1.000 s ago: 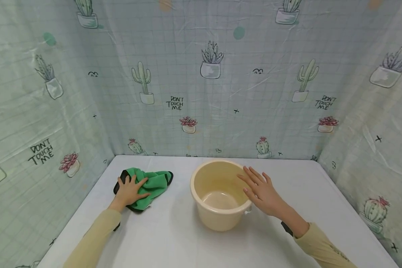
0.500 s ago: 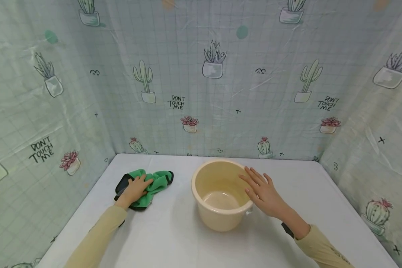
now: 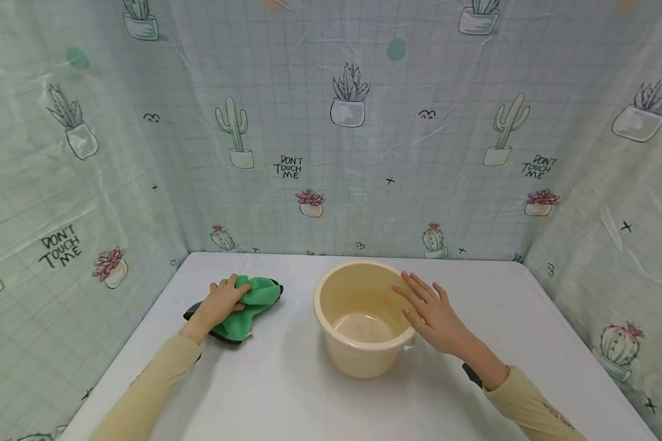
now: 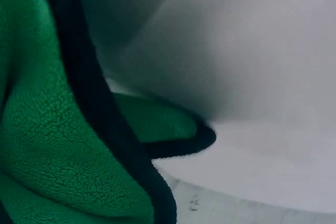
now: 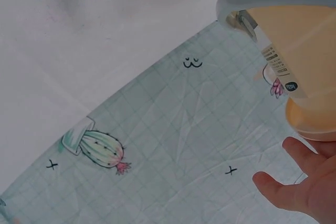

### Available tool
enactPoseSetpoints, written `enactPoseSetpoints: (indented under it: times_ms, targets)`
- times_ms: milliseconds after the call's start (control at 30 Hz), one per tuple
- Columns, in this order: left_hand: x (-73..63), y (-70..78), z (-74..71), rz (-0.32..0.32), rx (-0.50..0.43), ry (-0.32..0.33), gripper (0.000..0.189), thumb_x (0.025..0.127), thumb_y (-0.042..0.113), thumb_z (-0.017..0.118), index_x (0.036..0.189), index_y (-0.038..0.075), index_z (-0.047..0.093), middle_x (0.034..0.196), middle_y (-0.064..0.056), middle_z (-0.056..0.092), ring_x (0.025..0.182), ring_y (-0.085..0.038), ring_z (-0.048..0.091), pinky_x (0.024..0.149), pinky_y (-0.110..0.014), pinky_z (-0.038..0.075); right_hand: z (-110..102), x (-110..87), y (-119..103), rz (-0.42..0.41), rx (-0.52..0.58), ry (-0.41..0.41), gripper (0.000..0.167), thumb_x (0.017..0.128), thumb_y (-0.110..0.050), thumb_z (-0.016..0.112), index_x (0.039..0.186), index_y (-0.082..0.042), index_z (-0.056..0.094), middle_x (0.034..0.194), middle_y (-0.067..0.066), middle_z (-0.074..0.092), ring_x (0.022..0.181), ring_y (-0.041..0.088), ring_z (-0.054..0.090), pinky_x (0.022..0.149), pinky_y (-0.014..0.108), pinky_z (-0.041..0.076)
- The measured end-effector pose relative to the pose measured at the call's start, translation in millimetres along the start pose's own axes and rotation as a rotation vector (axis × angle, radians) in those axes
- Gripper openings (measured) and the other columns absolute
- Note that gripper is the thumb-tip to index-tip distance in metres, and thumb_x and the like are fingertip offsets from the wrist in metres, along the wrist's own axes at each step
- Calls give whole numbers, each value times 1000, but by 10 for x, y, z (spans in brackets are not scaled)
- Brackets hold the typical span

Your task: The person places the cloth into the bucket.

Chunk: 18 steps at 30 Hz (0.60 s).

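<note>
Green cloth point(image 3: 260, 294) gripped in left hand point(image 3: 218, 304) — right hand point(image 3: 437, 318) straight-fingered, at rim of cream bucket point(image 3: 358, 360).

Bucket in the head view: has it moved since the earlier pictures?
No. Judged by the far edge of the table, the bucket shows no clear shift left, right, nearer or farther.

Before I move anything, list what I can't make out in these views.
Head view: part of the black-edged green cloth, hidden under the left hand.
Left wrist view: the rest of that cloth, cut off by the left edge.
Head view: the right side of the cream bucket, partly hidden by the right hand.
Right wrist view: fine print on the label, too small to read.
</note>
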<state>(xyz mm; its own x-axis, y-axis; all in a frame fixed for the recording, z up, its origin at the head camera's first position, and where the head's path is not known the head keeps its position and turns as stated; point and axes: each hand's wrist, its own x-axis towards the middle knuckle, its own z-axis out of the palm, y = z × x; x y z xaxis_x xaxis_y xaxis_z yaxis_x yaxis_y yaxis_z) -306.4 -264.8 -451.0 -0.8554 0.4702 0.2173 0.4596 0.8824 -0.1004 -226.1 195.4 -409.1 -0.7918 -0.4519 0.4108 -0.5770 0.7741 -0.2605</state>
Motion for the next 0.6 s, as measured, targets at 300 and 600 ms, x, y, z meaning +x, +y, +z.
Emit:
enactPoseSetpoints:
  times_ms: [300, 600]
  targets:
    - [52, 119, -368, 40, 52, 110, 36, 74, 28, 66, 100, 8, 51, 93, -21, 46, 71, -32, 48, 58, -44, 37, -4, -2, -2, -12, 16, 4, 43, 91, -20, 47, 134, -20, 41, 146, 9, 28, 134, 30, 24, 100, 61, 14]
    - [166, 292, -796, 79, 10, 191, 38, 73, 26, 68, 101, 9, 50, 95, -23, 47, 75, -33, 50, 61, -44, 35, -20, -25, 5, -10, 5, 1, 41, 94, -28, 42, 135, -22, 40, 147, 8, 27, 134, 30, 24, 100, 61, 13]
